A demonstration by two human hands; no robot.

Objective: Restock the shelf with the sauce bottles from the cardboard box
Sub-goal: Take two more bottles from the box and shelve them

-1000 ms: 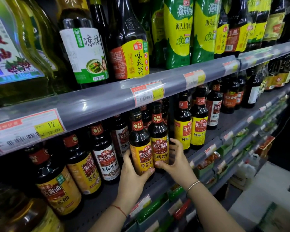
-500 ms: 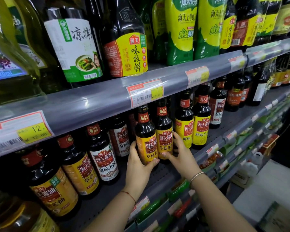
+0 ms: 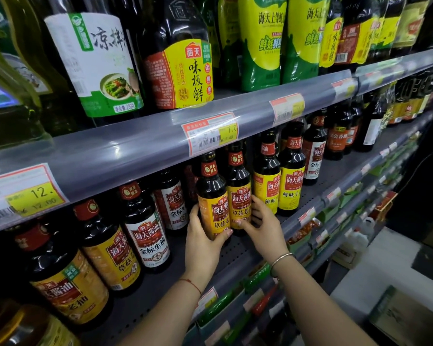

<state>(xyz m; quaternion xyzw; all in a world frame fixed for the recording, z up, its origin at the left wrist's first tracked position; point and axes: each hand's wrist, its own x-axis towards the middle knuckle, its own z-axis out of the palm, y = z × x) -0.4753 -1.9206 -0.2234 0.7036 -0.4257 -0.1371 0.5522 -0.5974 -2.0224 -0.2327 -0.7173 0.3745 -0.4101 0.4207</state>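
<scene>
Two dark sauce bottles with orange-yellow labels stand side by side on the grey middle shelf (image 3: 238,258). My left hand (image 3: 203,243) wraps the base of the left sauce bottle (image 3: 211,196), thumb across its label. The right sauce bottle (image 3: 239,191) stands upright against it, and my right hand (image 3: 265,227) grips it low, fingers around its right side. The cardboard box is not clearly in view.
More soy sauce bottles line the same shelf on both sides: white-labelled ones (image 3: 148,233) at left, yellow-labelled ones (image 3: 290,183) at right. The upper shelf edge (image 3: 135,151) with price tags hangs just above the bottle caps. Lower shelves hold green packets (image 3: 258,278).
Both hands have pushed the two bottles deeper onto the shelf and slightly right, toward the yellow-labelled row. The camera has moved closer.
</scene>
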